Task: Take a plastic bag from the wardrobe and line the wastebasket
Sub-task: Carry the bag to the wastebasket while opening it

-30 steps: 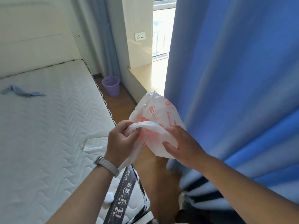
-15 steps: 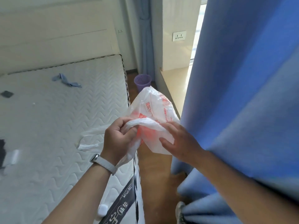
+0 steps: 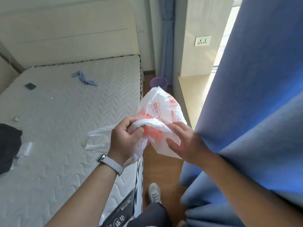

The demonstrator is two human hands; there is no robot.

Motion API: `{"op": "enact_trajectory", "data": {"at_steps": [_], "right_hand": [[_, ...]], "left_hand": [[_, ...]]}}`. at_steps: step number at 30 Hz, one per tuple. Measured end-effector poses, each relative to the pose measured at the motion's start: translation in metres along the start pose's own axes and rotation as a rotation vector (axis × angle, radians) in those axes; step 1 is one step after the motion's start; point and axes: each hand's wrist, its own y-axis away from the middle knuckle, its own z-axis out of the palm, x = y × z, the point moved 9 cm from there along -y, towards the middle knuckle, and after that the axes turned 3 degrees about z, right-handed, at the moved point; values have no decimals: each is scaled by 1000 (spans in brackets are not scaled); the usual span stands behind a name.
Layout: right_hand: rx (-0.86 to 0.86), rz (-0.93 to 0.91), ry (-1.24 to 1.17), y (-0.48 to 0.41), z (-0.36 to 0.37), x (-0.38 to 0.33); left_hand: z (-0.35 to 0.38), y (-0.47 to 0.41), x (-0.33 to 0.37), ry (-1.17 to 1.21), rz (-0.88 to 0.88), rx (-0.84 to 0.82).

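Note:
A white plastic bag (image 3: 161, 107) with red print is held up in front of me over the gap between bed and curtain. My left hand (image 3: 125, 138) grips its bunched upper edge, with one handle loop trailing left over the mattress. My right hand (image 3: 185, 141) holds the bag's right side, fingers spread on the film and thumb under it. A small purple wastebasket (image 3: 158, 82) stands on the floor at the far end of the aisle, partly hidden behind the bag's top.
A bare white mattress (image 3: 65, 128) fills the left, with a blue cloth (image 3: 83, 78), a small dark object (image 3: 30, 86) and dark clothing on it. A blue curtain (image 3: 254, 112) hangs close on the right. Narrow wooden floor runs between them; my shoe (image 3: 155, 192) is below.
The view has swung left and moved forward along the bed; the wastebasket now sits behind the bag's top. Both hands keep their hold on the bag, working its opening.

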Motion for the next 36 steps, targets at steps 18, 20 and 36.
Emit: {"op": "enact_trajectory", "data": {"at_steps": [18, 20, 36], "right_hand": [[-46, 171, 147, -245, 42, 66], [-44, 174, 170, -272, 39, 70], [-5, 161, 155, -421, 38, 161]], "left_hand": [[21, -264, -94, 108, -41, -66], [21, -289, -98, 117, -45, -62], [76, -453, -134, 63, -104, -60]]}}
